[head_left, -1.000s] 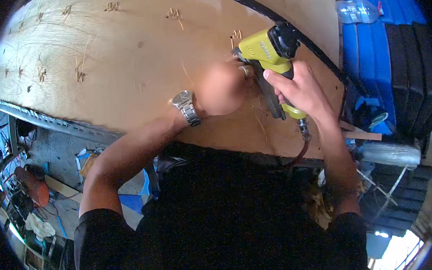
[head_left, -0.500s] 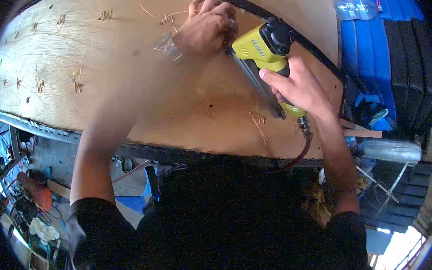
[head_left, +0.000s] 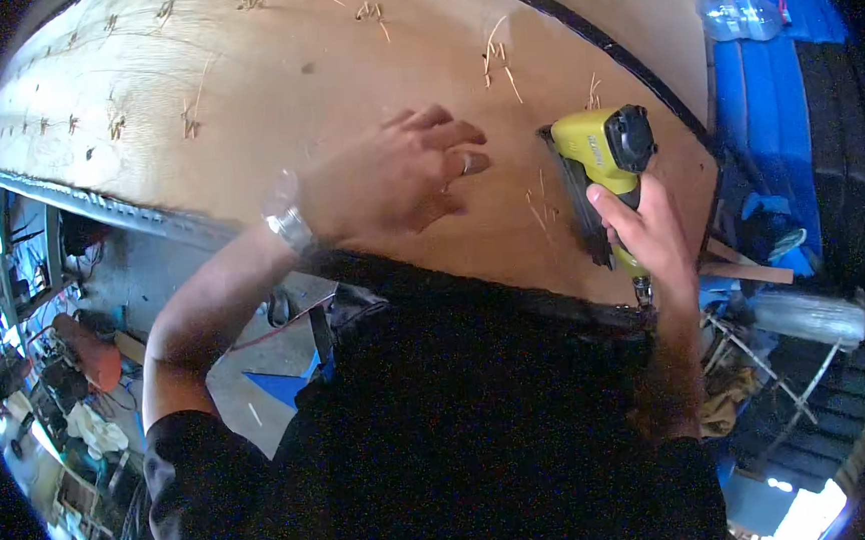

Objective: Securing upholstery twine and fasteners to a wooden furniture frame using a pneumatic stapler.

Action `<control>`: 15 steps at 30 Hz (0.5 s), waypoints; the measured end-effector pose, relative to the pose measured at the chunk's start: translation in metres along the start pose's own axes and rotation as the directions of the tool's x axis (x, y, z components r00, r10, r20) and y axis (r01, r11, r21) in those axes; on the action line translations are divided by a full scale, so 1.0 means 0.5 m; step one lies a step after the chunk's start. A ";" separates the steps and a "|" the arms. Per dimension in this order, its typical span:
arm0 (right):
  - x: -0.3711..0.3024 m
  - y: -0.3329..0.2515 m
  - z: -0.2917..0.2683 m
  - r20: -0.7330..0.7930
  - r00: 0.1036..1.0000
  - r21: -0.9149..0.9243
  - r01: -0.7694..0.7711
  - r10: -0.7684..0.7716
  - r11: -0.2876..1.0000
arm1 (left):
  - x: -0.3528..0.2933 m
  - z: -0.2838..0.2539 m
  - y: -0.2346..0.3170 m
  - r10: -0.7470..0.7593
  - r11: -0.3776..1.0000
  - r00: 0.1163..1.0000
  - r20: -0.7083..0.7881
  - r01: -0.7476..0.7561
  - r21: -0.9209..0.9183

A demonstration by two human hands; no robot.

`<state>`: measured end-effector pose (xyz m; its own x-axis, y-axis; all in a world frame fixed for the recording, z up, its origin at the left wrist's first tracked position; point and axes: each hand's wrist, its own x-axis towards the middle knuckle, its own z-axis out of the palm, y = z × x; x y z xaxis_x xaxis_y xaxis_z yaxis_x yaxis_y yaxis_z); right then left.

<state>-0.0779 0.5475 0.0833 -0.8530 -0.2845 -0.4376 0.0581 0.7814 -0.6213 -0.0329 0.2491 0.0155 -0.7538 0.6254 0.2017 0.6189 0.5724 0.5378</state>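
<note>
A yellow and black pneumatic staple gun (head_left: 590, 149) is gripped in my right hand (head_left: 643, 225), its long black magazine toward the left and an air fitting at its lower end. It is over the right part of a large wooden panel (head_left: 271, 111). My left hand (head_left: 406, 177), wearing a ring and a wrist watch (head_left: 288, 215), hangs over the panel's middle near the front edge with fingers spread, holding nothing. Bunches of thin cord (head_left: 498, 55) stick out of the panel in rows; another cord bunch (head_left: 543, 207) is just left of the gun.
A black strip (head_left: 577, 34) borders the panel's far side. On the right lie blue corrugated padding (head_left: 763, 116), a clear plastic bottle (head_left: 739, 16) and a plastic-wrapped roll (head_left: 807, 314). An orange-red cylinder (head_left: 93, 359) stands among clutter at lower left.
My left hand has left the far part of the panel and come back toward the front edge, fingers apart. The staple gun has shifted slightly right and nearer; the view has shifted too.
</note>
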 end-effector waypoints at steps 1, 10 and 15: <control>-0.004 0.000 0.004 -0.004 1.000 0.010 0.001 -0.001 1.000 | -0.013 0.013 0.007 -0.045 0.997 0.999 0.018 0.044 0.067; -0.014 -0.008 0.031 -0.083 0.986 -0.060 0.142 -0.147 0.988 | -0.072 0.021 0.021 -0.172 0.969 0.983 -0.060 0.180 0.171; -0.027 -0.027 0.041 -0.097 0.981 -0.123 0.159 -0.171 0.980 | -0.061 -0.013 0.012 -0.195 0.973 0.975 -0.104 0.205 0.102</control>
<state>-0.0564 0.5293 0.0843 -0.8964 -0.3590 -0.2601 -0.1424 0.7888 -0.5979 -0.0077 0.2298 0.0179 -0.8787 0.4434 0.1770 0.4702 0.7396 0.4816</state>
